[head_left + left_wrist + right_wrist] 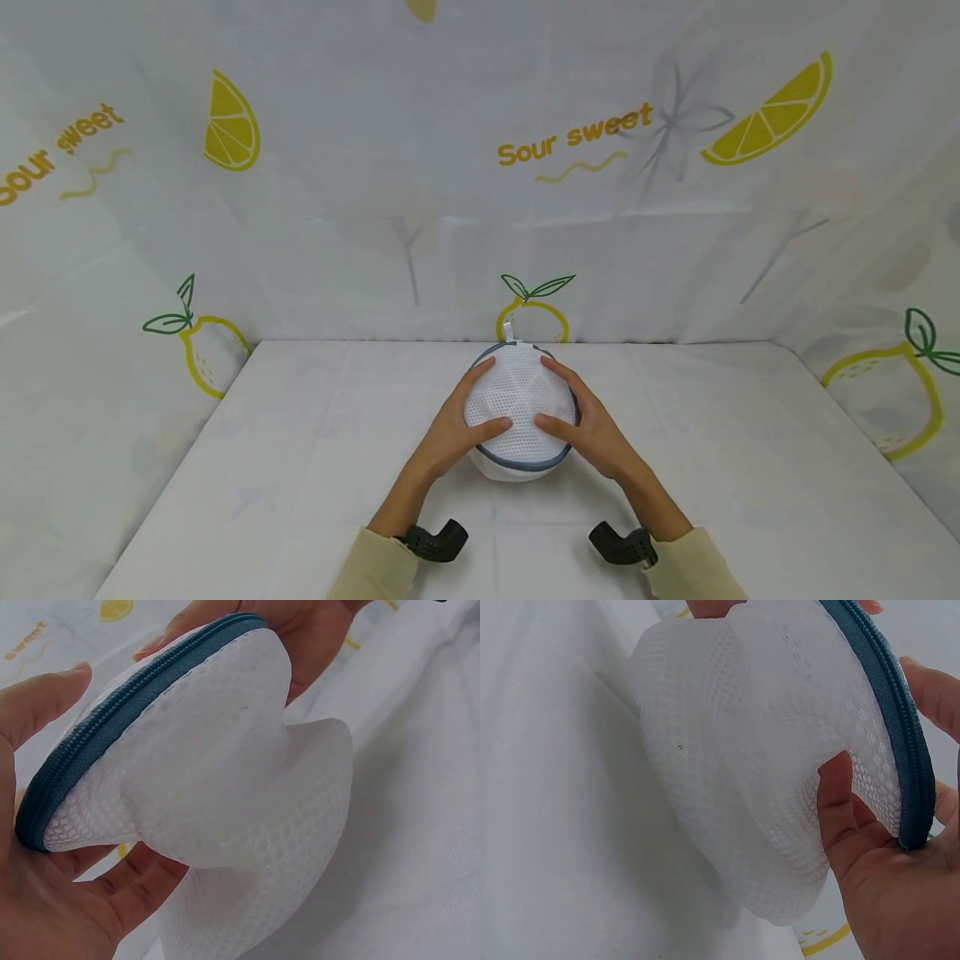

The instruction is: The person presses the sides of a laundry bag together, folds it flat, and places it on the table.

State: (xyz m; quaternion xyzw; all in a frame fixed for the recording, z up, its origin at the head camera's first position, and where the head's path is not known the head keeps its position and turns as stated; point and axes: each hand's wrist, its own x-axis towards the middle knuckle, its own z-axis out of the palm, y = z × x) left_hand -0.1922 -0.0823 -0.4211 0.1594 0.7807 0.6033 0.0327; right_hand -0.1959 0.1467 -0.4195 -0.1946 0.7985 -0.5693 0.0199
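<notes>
A round white mesh laundry bag [520, 392] with a blue-grey zipper [525, 463] around its rim is held between both hands over the table. My left hand [453, 425] grips its left side, thumb on the flat top and fingers around the edge. On the opposite side my right hand [596, 429] grips it likewise, thumb across the mesh. In the left wrist view the soft side wall [225, 772] folds inward below the zipper. The right wrist view shows fingers [836, 802] pressing into the mesh under the rim. A small white tag [507, 331] sticks up at the far edge.
A white cloth covers the table [315, 467]. Behind it hangs a white curtain [360, 167] printed with lemons and lettering, which also runs along both sides. Each wrist wears a black camera mount [438, 542].
</notes>
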